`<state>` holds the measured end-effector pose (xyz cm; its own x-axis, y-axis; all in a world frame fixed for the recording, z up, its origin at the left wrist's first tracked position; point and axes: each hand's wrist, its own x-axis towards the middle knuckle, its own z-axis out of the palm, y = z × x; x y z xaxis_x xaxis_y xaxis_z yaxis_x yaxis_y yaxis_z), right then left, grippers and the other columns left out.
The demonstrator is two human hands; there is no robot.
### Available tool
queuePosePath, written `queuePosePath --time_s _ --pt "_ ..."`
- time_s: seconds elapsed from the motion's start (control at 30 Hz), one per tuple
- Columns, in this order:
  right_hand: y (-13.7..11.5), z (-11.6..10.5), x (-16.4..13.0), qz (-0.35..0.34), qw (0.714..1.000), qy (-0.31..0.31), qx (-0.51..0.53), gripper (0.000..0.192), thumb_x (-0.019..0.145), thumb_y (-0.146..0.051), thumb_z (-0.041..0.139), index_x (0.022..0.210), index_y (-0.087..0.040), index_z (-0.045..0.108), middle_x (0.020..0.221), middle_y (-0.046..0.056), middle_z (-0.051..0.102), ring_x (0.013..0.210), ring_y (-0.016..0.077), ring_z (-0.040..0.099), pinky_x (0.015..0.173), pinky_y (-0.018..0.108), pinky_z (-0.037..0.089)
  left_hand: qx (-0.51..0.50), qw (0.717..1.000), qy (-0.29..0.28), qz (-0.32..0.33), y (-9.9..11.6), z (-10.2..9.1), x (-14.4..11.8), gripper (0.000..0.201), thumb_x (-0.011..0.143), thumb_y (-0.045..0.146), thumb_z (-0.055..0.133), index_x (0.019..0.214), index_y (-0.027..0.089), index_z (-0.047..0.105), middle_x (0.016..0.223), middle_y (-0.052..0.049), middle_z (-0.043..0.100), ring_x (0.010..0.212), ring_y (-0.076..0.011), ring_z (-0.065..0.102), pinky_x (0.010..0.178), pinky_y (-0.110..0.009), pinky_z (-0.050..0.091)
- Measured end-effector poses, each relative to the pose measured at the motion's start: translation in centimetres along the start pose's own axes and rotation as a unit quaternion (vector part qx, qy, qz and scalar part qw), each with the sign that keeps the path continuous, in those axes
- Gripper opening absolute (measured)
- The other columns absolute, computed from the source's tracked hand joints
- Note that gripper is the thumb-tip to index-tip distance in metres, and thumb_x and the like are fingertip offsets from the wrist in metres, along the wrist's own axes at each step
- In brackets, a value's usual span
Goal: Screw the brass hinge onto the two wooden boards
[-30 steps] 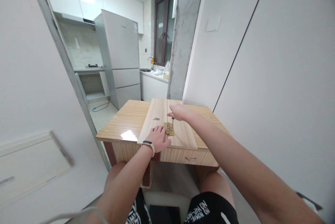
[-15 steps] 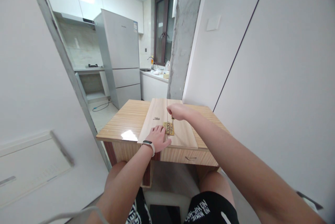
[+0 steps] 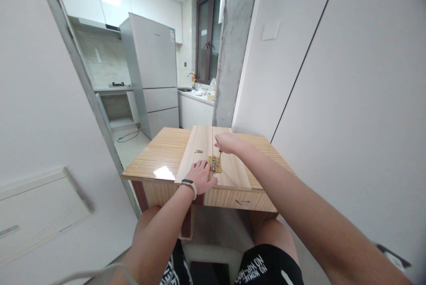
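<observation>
A brass hinge [image 3: 214, 164] lies across the seam between two pale wooden boards [image 3: 189, 160] on the desk. My right hand [image 3: 226, 142] is closed round the handle of a screwdriver [image 3: 220, 157], held upright with its shaft pointing down at the hinge's right leaf. Most of the handle is hidden in my fist. With fingers spread, my left hand [image 3: 200, 176] rests flat on the left board, its fingertips at the hinge's left edge. A small pile of screws [image 3: 199, 152] sits on the left board, beyond my left fingers.
The wooden desk [image 3: 153, 154] has a drawer with a curved handle [image 3: 242, 202] below the boards. My legs are under its front edge. A white wall [image 3: 319, 98] rises close on the right. A grey fridge [image 3: 156, 58] stands beyond, with a cable [image 3: 129, 136] on the floor.
My right fist has shifted very slightly, turning a little around the screwdriver handle. My left hand, the hinge and the boards stay where they were.
</observation>
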<state>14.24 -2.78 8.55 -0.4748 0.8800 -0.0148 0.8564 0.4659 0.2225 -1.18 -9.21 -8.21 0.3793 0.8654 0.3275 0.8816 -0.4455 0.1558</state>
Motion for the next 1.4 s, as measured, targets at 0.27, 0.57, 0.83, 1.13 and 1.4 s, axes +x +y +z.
queuePosePath --time_s 0.27,0.57,0.83,1.13,1.4 --pt "0.2 -0.5 0.0 -0.033 0.999 -0.011 0.033 0.029 0.085 -0.016 0.066 0.114 -0.02 0.066 0.114 0.01 0.073 0.101 0.0219 0.067 0.074 0.026 0.044 -0.003 1.0 0.001 0.0 -0.2 0.2 0.0 0.053 0.091 0.06 0.048 0.127 0.021 0.052 0.133 -0.015 0.054 0.127 -0.0339 0.046 0.107 -0.05 0.034" --pt "0.0 -0.3 -0.3 0.015 1.0 -0.005 0.012 0.047 0.097 -0.053 0.054 0.114 -0.012 0.068 0.116 0.022 0.071 0.107 0.0295 0.067 0.083 0.034 0.049 -0.002 1.0 0.002 0.004 -0.1 0.2 0.0 0.054 0.091 0.061 0.047 0.127 0.021 0.052 0.133 -0.015 0.054 0.127 -0.0337 0.046 0.107 -0.05 0.034" --pt "0.1 -0.3 -0.1 -0.006 1.0 0.004 -0.015 0.031 0.097 -0.037 0.056 0.113 -0.014 0.069 0.112 0.019 0.073 0.102 0.0281 0.069 0.079 0.032 0.049 -0.003 1.0 0.001 0.002 -0.1 0.2 0.0 0.055 0.091 0.06 0.048 0.128 0.02 0.052 0.133 -0.015 0.053 0.127 -0.034 0.045 0.108 -0.05 0.033" --pt "-0.3 -1.1 -0.3 -0.025 0.999 -0.029 0.036 0.032 0.081 -0.018 0.075 0.112 -0.017 0.067 0.113 0.011 0.073 0.102 0.0224 0.067 0.075 0.025 0.045 0.007 1.0 -0.004 0.004 -0.2 0.3 0.0 0.056 0.092 0.06 0.046 0.129 0.02 0.051 0.133 -0.015 0.054 0.126 -0.0338 0.046 0.106 -0.049 0.034" --pt "-0.2 -0.2 0.0 0.011 1.0 0.01 0.015 0.053 0.099 -0.058 0.045 0.113 -0.012 0.067 0.115 0.022 0.071 0.108 0.0294 0.067 0.084 0.033 0.048 0.005 1.0 -0.002 0.001 -0.1 0.3 0.1 0.055 0.091 0.06 0.046 0.128 0.019 0.052 0.133 -0.015 0.053 0.127 -0.0338 0.045 0.106 -0.049 0.034"
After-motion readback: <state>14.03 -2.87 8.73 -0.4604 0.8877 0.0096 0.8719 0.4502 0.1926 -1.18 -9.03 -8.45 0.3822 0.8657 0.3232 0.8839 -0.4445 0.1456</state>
